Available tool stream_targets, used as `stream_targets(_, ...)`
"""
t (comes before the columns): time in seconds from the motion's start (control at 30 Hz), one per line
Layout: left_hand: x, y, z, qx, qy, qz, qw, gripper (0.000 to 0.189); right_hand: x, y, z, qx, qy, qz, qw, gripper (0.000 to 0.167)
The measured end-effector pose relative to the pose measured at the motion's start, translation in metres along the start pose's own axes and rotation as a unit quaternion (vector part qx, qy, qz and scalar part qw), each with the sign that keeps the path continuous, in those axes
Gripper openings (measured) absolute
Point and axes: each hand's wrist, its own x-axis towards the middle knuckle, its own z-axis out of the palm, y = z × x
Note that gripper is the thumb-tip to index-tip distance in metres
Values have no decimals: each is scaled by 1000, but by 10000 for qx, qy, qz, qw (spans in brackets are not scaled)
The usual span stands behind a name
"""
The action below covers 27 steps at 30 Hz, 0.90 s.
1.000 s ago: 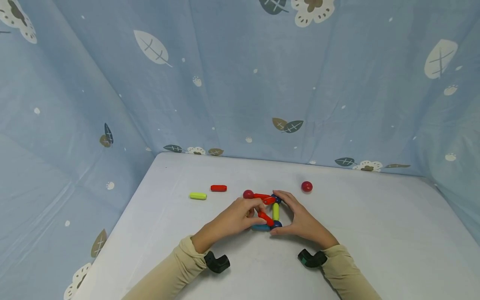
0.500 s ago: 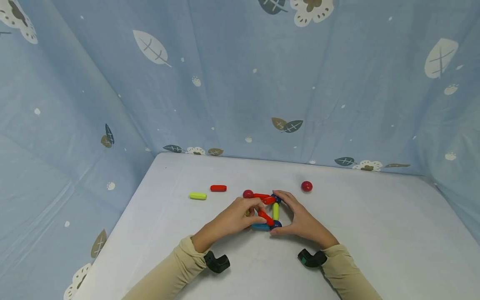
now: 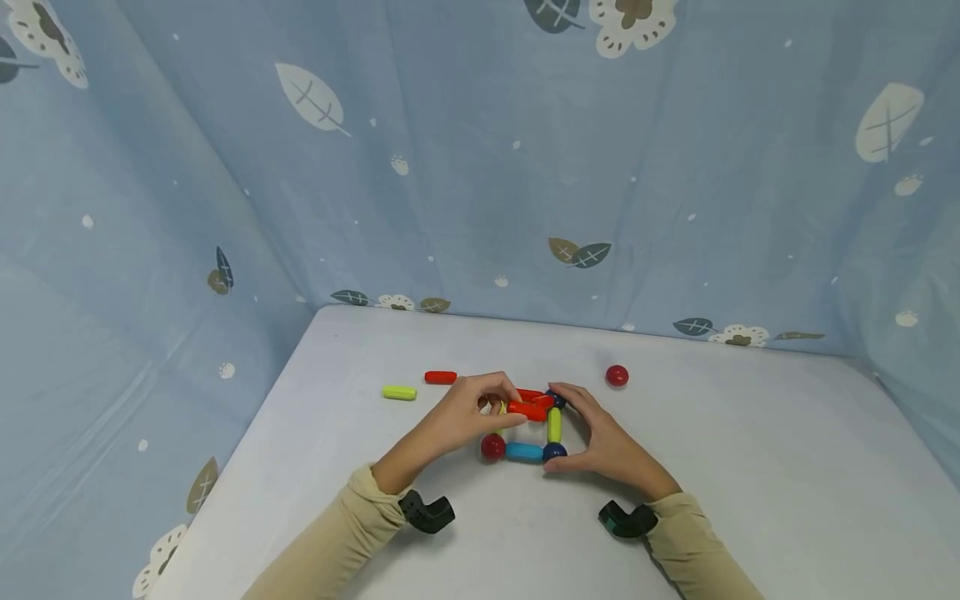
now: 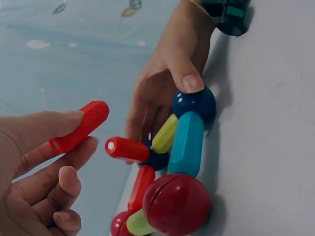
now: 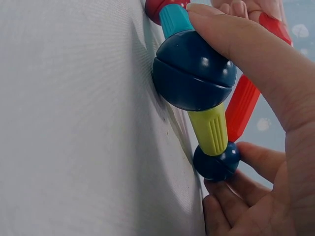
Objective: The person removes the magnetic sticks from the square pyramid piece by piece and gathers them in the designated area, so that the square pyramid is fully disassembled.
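Note:
My left hand (image 3: 465, 408) pinches a red magnetic rod (image 4: 88, 125) between thumb and fingers, apart from the structure in the left wrist view. On the table lies a four-sided frame of magnetic rods and balls: a light blue rod (image 3: 523, 452) in front, a yellow-green rod (image 3: 554, 425) at right, a red ball (image 3: 492, 447) at the near left corner. Another red rod (image 4: 125, 149) sticks up from the far blue ball (image 5: 216, 162). My right hand (image 3: 615, 442) grips the frame's right side, thumb on the near blue ball (image 5: 192, 73), fingers at the far one.
A loose red rod (image 3: 440, 377) and a loose yellow-green rod (image 3: 399, 392) lie left of the frame. Beyond my right hand sits a single red ball (image 3: 617, 376). A blue patterned curtain (image 3: 480, 167) borders the white table (image 3: 750, 467) at the back.
My left hand has drawn the red rod up and away from the near blue ball, turning it more level and uncovering the near red ball. My right hand keeps its grip.

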Motion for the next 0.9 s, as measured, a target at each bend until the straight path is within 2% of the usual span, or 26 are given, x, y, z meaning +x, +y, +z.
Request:
stream_targets(0.23, -1, 3, 1, 147, 130, -131, 9997, 14, 0, 0, -1, 68, 11, -52, 10000, 110)
stream_targets(0.4, -7, 3, -7, 274, 313, -234, 9989, 15, 0, 0, 1, 109, -3, -54, 9999, 109)
stream_targets(0.57, -15, -6, -16, 353, 519, -373, 9973, 18, 1, -1, 3, 90, -27, -4, 10000, 109)
stream_targets(0.77, -24, -17, -26, 359, 643, -335, 9967, 20, 0, -2, 1, 44, -13, 91, 9999, 109)
stream_targets(0.9, -33, -25, -35, 457, 736, -414, 9954, 20, -1, -1, 0, 30, 23, 53, 10000, 110)
